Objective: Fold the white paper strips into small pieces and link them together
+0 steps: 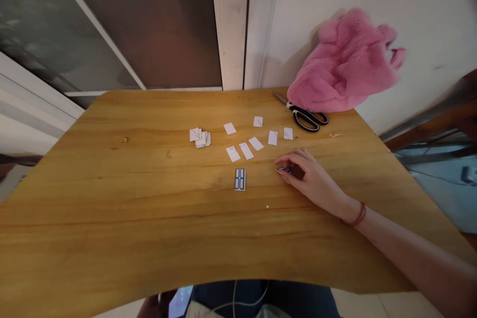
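Note:
My right hand rests on the right side of the wooden table, with a red band round the wrist. Its thumb and fingers are curled round a few small blue-edged label sheets, partly hidden by the hand. Left of it lies a single label sheet with blue-framed boxes. Several small white paper pieces are spread out beyond, some with pen marks. A loose pile of similar paper pieces lies further left. My left hand is not in view.
Black-handled scissors lie at the back right, next to a pink plush cloth against the wall. A small yellowish bit sits on the wooden table at the left. A white cable crosses my lap.

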`<state>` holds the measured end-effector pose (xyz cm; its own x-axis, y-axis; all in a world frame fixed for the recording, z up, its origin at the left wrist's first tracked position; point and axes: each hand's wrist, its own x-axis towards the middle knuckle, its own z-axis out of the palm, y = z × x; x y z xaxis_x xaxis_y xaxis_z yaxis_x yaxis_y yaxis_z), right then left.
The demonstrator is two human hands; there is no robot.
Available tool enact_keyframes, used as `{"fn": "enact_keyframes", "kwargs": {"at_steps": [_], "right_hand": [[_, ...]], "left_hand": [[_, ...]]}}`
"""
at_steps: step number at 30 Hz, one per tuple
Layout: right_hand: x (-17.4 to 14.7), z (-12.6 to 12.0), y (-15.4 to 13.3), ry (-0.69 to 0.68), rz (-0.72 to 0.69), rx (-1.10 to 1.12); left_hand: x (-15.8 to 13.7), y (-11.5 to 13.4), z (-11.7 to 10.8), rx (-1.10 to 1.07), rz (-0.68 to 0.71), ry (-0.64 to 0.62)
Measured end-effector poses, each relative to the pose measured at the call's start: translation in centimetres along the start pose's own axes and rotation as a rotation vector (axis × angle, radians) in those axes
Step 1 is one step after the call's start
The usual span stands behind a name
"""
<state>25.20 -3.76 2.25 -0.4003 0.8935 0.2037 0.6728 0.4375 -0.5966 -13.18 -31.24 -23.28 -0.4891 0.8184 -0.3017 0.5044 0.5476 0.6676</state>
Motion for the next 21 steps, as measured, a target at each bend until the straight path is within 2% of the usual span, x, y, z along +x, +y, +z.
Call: {"fn": "enact_keyframes", "kwargs": {"at_steps": [7,10,15,21], "right_hand": [[0.1,-0.1,0.0,0.002,-0.008,0.001],[0.0,-0.1,0.0,-0.006,-0.004,-0.001],[0.0,-0.1,-0.1,-0.005,-0.001,0.006],[0.0,-0.1,-0.1,-0.006,0.005,0.002]], "left_hand": [[-0.1,-1.0,0.0,-0.010,0.050,0.047],[0.1,-1.3,-0.1,-0.043,0.026,0.039],[1.5,-2.6,-1.3,-0.111,-0.083,-0.113],[1.9,-3.4,-1.7,-0.077,-0.109,-0.176]]}}
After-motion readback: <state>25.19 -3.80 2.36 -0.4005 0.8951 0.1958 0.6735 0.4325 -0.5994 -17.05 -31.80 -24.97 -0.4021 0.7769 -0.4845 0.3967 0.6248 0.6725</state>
